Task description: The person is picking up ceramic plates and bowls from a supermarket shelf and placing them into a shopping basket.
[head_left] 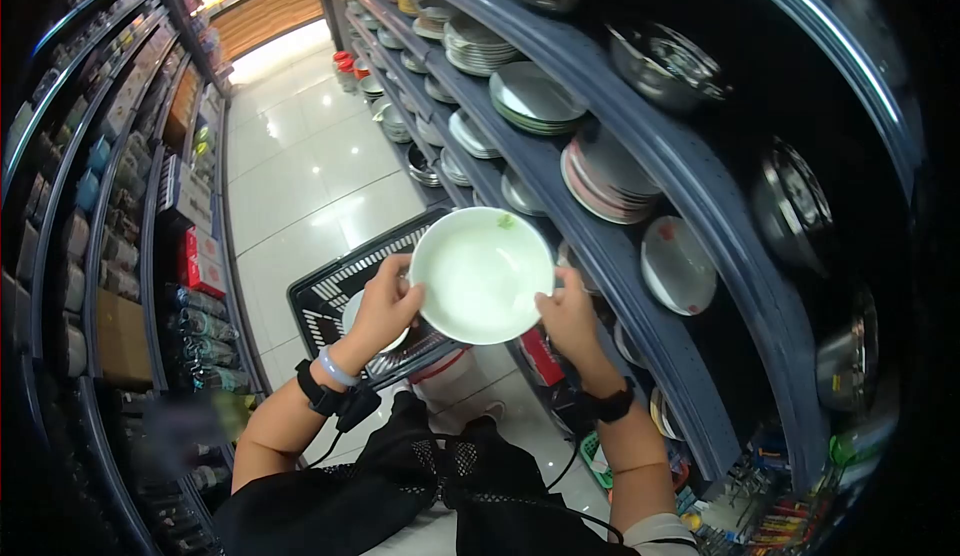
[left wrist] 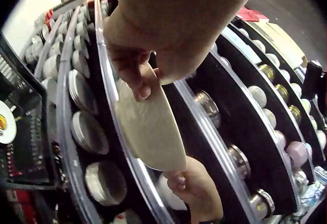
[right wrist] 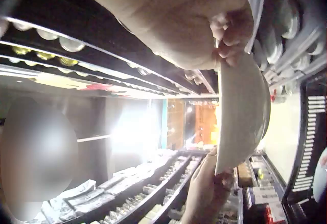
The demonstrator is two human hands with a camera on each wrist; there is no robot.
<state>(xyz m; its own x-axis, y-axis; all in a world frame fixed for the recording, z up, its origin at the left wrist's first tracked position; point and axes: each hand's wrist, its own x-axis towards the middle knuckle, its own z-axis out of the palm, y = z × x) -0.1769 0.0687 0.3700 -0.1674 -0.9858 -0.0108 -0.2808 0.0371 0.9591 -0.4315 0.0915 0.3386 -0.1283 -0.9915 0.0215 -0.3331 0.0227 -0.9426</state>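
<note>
A white bowl with a small green leaf print inside its rim is held up at chest height, its inside turned toward the head camera. My left hand pinches the rim on one side, thumb inside and fingers behind. On the opposite side my right hand grips the rim the same way. The left wrist view shows the smooth outer wall of the bowl between both hands. From the right wrist, the bowl appears edge-on, with its base facing away from me.
Beneath the bowl is a black shopping basket with a white dish inside. Shelves at right carry stacked plates and metal pots. A second shelf row with boxed goods lines the left. The tiled aisle floor runs ahead.
</note>
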